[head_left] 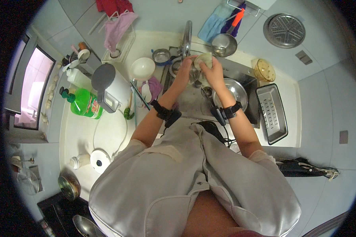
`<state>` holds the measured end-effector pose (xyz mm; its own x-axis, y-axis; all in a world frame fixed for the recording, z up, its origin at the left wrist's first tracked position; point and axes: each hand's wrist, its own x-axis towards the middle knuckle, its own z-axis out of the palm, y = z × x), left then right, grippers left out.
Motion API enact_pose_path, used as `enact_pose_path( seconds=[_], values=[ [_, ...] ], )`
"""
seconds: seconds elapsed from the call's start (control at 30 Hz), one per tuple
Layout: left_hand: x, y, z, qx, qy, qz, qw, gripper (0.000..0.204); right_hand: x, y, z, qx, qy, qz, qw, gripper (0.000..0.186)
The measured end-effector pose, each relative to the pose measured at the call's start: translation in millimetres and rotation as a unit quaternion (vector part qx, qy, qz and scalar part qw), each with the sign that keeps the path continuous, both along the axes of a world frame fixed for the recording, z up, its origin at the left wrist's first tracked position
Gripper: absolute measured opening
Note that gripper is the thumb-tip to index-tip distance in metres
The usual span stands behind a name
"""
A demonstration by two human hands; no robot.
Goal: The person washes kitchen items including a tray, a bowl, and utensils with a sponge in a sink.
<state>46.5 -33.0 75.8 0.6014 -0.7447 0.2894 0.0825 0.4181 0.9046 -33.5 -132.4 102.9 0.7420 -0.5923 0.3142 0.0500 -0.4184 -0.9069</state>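
Observation:
Just below the steel faucet [187, 35], my left hand [184, 69] and my right hand [213, 71] are closed round a pale cream, somewhat rounded object [204, 60], too unclear to name exactly. Something clear and glinting, water or glass, shows between and under the hands. They are over the steel sink [186, 108], which holds a large round steel bowl [234, 96] to the right and smaller steel vessels.
A white bowl [142, 68], electric kettle [108, 85] and green bottle [87, 103] stand left. A small pot [161, 55], steel saucepan [224, 44] and amber glass bowl [264, 70] are behind. A slotted steel tray [271, 112] lies right.

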Motion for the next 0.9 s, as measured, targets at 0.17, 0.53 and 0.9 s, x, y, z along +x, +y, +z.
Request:
enact_pose_path(
  seconds=[0.17,0.53,0.9],
  values=[
    [1.0,-3.5,-4.0,-0.022,0.107,-0.025,0.994,0.040,-15.2,10.4,-3.4,-0.294,0.035,-0.112,0.949,0.028],
    [0.3,8.5,12.9,0.031,0.236,-0.171,0.956,0.036,-15.4,-11.3,18.7,-0.367,-0.010,0.061,0.928,0.022],
    [-0.5,4.7,6.9,0.025,0.176,-0.080,0.981,0.041,-16.0,-11.1,2.1,-0.314,0.039,0.052,0.947,0.027]
  ],
)
